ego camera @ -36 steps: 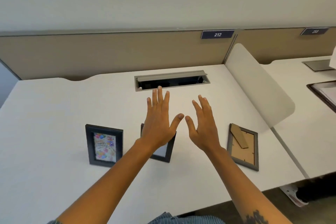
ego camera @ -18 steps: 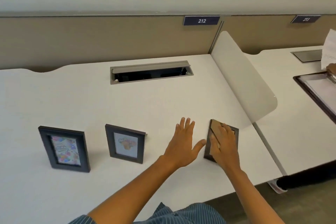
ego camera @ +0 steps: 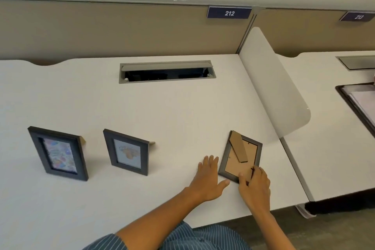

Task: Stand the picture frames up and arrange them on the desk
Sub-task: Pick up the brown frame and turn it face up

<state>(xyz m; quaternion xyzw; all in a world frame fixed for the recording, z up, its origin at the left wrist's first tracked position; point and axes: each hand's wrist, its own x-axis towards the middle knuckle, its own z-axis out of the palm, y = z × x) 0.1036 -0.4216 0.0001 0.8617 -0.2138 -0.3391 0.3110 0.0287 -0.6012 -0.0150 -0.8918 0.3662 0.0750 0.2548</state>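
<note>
Gripping face-down frame near corner, right hand, slid back from stand | left hand flat, still beside.

2 black frames upright w/ pics, 3rd frame face-down, cardboard back up, on white desk

Left arm: bare forearm reaches in from the lower left, angled up and to the right.
Left hand: palm down, fingers straight and close together, thumb spread out to the right; it lies flat and grips nothing.
Right arm: bare forearm comes up from the bottom right edge, leaning slightly left.
Right hand: back of the hand up, fingers bent, fingertips pressing down just right of the left thumb.
Hands: close together, not touching.
</note>
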